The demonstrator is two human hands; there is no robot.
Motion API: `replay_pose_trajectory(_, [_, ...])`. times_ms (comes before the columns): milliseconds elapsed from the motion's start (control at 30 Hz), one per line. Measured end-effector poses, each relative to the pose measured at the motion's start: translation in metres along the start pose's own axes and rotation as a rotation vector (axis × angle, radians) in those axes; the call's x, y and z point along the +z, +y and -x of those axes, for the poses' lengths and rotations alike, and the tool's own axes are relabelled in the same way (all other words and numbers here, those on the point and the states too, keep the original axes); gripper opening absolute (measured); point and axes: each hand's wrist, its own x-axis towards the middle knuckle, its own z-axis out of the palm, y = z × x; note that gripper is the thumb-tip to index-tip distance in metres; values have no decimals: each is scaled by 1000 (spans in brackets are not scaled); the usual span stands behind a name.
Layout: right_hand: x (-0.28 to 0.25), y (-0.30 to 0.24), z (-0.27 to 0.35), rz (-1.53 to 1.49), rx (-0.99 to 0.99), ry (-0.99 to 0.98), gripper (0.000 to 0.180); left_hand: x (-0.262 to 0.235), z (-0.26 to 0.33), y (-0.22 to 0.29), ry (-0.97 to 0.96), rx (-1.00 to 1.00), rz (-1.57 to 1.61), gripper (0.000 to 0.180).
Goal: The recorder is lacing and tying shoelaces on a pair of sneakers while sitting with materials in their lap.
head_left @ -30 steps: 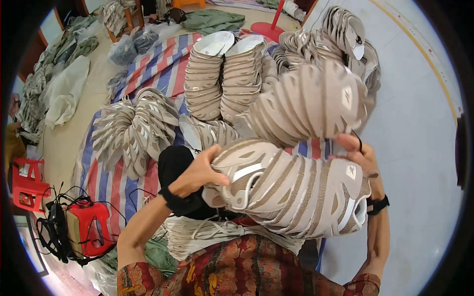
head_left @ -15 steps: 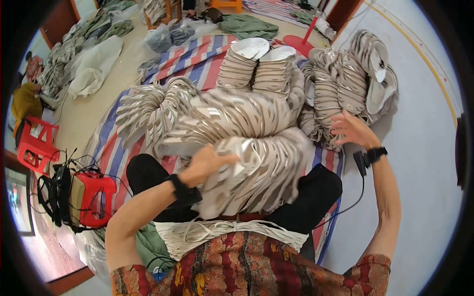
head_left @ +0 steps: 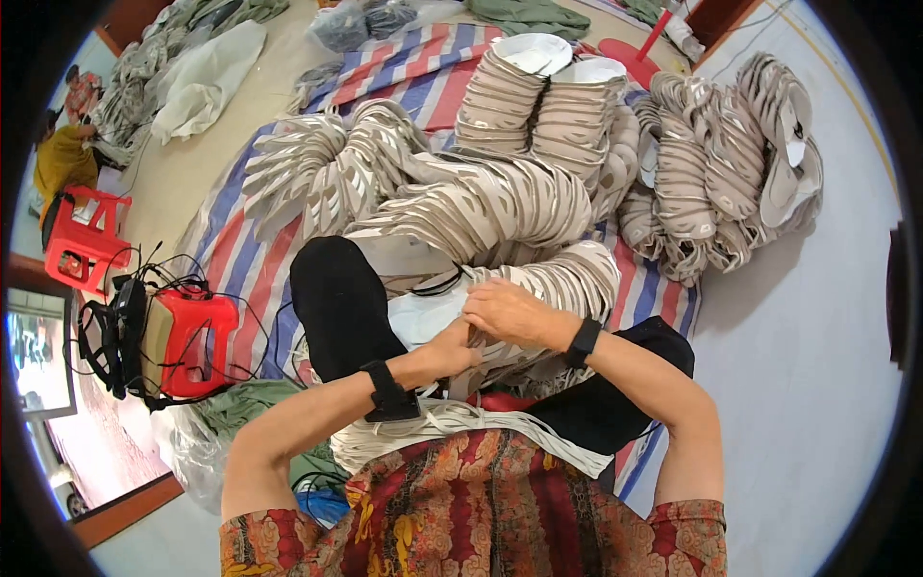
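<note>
Between my legs stands a long curved bundle of beige shoe uppers point(head_left: 577, 282), nested one inside another, with a pale inner face at its near left end and a short black tie there. My left hand point(head_left: 450, 352) is closed at that end, its fingertips pressed against the bundle. Just above it, my right hand point(head_left: 511, 313) bends over the uppers with its fingers curled, meeting the left. Whatever the fingers pinch is hidden beneath them. Across my lap lies a hank of white cords point(head_left: 413, 423).
More bundles of uppers point(head_left: 553, 106) crowd the striped sheet point(head_left: 399, 72) ahead, with another heap point(head_left: 707, 168) at the right. To the left are red stools point(head_left: 197, 341) point(head_left: 88, 238), one bearing black gear with cables point(head_left: 120, 337). Another person point(head_left: 65, 168) sits far left.
My right hand has come in from the right to meet my left at the near bundle. That bundle, blurred before, now rests lower between my legs. The whole view has shifted.
</note>
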Motion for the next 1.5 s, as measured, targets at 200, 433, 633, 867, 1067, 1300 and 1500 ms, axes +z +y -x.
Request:
replay_pose_trajectory(200, [-18, -2, -1, -86, -35, -66, 9, -72, -59, -52, 607, -74, 287, 15])
replay_pose_trajectory(433, [-29, -26, 7, 51, 31, -46, 17, -61, -118, -62, 794, -23, 183, 28])
replay_pose_trajectory(633, [-37, -25, 5, 55, 145, -58, 18, -73, -111, -55, 701, -41, 102, 24])
replay_pose_trajectory(867, [2, -10, -42, 42, 342, -190, 17, -77, -98, -71, 511, -52, 660, 19])
replay_pose_trajectory(1067, [-5, 7, -78, 132, 759, -449, 17, -75, -80, -123, 457, -12, 1123, 8])
replay_pose_trajectory(1300, [9, 14, -80, 13, 919, -389, 21, -78, -72, -100, 451, -77, 994, 10])
replay_pose_trajectory(1500, [5, 36, -72, 58, 527, -241, 19, -78, -83, -96, 423, -22, 973, 16])
